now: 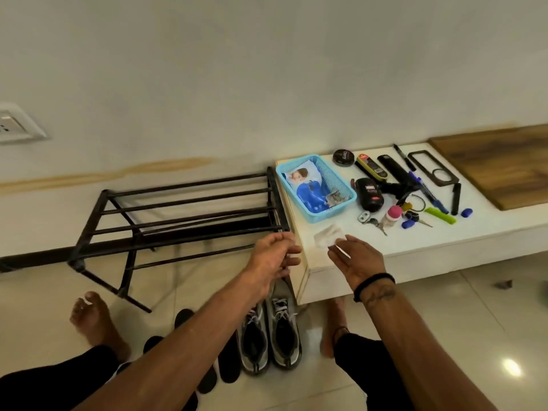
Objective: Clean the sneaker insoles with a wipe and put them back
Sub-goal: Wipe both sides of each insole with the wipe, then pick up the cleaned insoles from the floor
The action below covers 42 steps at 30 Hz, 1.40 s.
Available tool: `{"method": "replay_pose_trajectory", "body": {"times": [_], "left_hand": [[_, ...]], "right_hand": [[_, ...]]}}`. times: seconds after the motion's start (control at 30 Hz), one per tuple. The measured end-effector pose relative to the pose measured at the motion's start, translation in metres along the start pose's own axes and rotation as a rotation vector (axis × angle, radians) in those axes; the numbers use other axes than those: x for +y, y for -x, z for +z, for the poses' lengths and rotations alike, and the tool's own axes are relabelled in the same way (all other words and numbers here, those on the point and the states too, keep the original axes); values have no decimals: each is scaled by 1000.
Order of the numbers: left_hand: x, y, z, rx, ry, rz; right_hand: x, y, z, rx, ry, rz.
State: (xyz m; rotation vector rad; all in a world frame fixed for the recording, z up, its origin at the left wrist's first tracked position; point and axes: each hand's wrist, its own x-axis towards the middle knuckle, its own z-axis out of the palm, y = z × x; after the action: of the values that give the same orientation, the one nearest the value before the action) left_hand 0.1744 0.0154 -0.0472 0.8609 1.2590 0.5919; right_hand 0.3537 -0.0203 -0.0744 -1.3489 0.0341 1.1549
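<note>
While the right hand (pixel 357 259) hovers palm-up over the near corner of the white ledge (pixel 415 238), its fingers lie straight and loosely together, their tips touching or just about touching the edge of a pale wipe (pixel 327 237); I cannot tell whether the thumb pins it, since the sheet is blurred and nearly the colour of the ledge. The left hand (pixel 274 256) is just beside it, past the ledge's corner, fingers curled in with the tips drawn toward the thumb; whether they pinch a bit of wipe or nothing is too blurred to say.

Outward from the fingers, the wipe lies flat on the ledge just ahead of the right fingertips, so the right hand looks the nearer one to lift it. The sneakers (pixel 268 333) stand side by side on the floor, below and behind both hands, toes toward the ledge; two dark insoles (pixel 225 367) lie on the tiles just left of them, under the left forearm and partly hidden by it, their long axes running roughly along the same line as the shoes. By my reading the insoles are already out and not yet wiped; the left hand would need only to drop back toward the body to reach one.

Beyond sit a blue basket (pixel 341 185) and a black rack (pixel 184 209).
</note>
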Motion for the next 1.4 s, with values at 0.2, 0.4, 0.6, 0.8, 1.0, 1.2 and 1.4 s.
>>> {"method": "replay_pose_trajectory", "body": {"times": [0.2,0.4,0.6,0.8,1.0,1.2,1.4], "left_hand": [[-26,-26,-19,30,-64,-52],[-47,13,-40,30,-113,-45],[-66,83,-94,46,-250,8],[-115,126,-163,164,-300,-17],[-153,129,-211,189,-506,-58],[-165,112,-233,210,-579,-122],[-191,97,-244,193,-523,-167]], "right_hand": [[21,-36,5,97,143,-11],[39,9,-7,54,371,-124],[82,63,-20,-39,599,-115],[124,100,-27,-136,931,-181],[152,112,-13,-310,1254,-249],[177,107,6,-393,1440,-295],[210,107,29,-487,1553,-241]]}}
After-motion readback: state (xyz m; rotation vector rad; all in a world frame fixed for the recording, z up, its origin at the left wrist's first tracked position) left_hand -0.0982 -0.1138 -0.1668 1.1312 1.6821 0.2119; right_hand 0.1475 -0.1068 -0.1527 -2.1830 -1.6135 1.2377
